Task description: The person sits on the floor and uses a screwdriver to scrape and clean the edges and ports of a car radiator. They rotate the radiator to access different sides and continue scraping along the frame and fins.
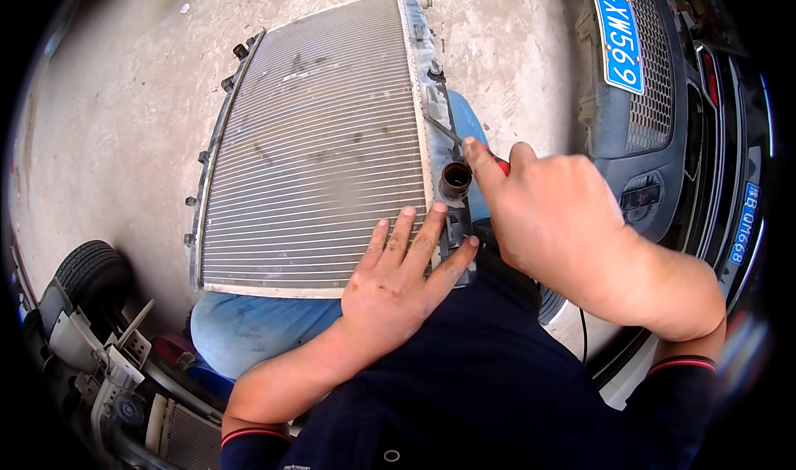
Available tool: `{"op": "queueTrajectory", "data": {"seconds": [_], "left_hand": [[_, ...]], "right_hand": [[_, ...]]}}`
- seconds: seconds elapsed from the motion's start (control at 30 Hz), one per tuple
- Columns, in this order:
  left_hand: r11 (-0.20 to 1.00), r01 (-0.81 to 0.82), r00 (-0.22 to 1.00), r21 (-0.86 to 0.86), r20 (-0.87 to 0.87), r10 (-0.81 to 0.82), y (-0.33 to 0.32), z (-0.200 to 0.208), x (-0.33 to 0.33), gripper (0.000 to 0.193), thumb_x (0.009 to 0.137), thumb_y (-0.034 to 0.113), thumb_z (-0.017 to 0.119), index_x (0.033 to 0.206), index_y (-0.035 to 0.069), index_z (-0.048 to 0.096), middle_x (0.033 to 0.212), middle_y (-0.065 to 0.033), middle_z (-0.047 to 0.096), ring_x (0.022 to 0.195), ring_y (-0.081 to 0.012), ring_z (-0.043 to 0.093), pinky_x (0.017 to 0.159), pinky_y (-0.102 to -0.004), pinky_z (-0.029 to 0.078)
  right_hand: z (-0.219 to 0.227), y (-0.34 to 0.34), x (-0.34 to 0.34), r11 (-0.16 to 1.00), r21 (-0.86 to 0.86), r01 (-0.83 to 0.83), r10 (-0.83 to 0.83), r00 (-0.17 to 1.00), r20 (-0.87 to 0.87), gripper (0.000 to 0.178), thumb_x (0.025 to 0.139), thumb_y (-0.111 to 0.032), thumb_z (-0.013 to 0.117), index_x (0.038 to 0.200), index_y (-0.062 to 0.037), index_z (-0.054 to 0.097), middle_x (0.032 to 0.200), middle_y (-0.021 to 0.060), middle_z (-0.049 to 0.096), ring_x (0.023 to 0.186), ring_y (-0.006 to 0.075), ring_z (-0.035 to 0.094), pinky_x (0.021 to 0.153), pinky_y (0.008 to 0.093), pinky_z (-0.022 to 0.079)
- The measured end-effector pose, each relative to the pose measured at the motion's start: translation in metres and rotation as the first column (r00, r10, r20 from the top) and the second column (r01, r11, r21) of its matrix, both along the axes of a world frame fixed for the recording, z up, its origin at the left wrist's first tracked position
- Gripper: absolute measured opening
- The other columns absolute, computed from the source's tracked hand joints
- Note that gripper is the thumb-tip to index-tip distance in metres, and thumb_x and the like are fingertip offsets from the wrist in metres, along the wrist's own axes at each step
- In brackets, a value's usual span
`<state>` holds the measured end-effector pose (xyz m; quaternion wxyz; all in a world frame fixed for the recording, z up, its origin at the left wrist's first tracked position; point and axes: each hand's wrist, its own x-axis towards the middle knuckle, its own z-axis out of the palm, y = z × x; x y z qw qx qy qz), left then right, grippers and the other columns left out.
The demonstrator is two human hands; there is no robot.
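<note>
A large car radiator with a grey finned core lies across my blue-trousered legs. My left hand rests with fingers spread on its near right corner, thumb on the dark side tank. My right hand is closed around what looks like a screwdriver with a red handle, most of it hidden in the fist. Its thin dark shaft points up and left, the tip at the seam between tank and core. A round brown pipe neck stands up from the tank between my hands.
On the right is a dark car bumper with a mesh grille and a blue plate; another car stands beyond it. At lower left are a tyre, metal parts and another finned panel. The floor is concrete.
</note>
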<state>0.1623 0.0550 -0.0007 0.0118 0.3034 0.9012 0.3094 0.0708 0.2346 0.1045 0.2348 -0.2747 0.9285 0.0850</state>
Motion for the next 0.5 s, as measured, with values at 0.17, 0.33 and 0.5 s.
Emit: {"op": "queueTrajectory", "data": {"seconds": [0.17,0.33,0.5], "left_hand": [[1.000,0.001,1.000,0.001,0.016,-0.001,-0.001,-0.002,0.003,0.039,0.087,0.017,0.063,0.124,0.024,0.071,0.138,-0.0218,0.062,0.117,-0.0415,0.066,0.095,-0.0537,0.056],[0.996,0.060,0.998,-0.058,0.009,-0.060,-0.002,-0.003,0.004,0.038,0.090,0.021,0.058,0.126,0.024,0.070,0.140,-0.0190,0.060,0.117,-0.0395,0.066,0.097,-0.0509,0.056],[0.997,0.047,0.999,-0.056,-0.009,-0.048,0.000,-0.005,0.005,0.037,0.090,0.022,0.059,0.125,0.025,0.071,0.138,-0.0188,0.062,0.116,-0.0386,0.068,0.094,-0.0490,0.058]], "right_hand": [[0.008,-0.023,-0.035,0.999,-0.003,-0.046,0.045,0.978,0.203,0.057,0.076,-0.012,0.069,0.127,0.0128,0.059,0.071,0.0217,0.069,0.065,0.0377,0.070,0.060,0.0443,0.056],[-0.007,-0.024,-0.023,0.999,0.030,0.031,-0.038,0.967,0.250,0.053,0.079,-0.012,0.067,0.124,0.0160,0.059,0.069,0.0251,0.068,0.066,0.0407,0.071,0.063,0.0485,0.057],[-0.013,0.001,-0.023,0.941,0.001,0.338,-0.312,0.869,0.384,0.052,0.086,-0.016,0.065,0.129,0.0118,0.058,0.089,0.0277,0.071,0.085,0.0437,0.072,0.077,0.0460,0.059]]}}
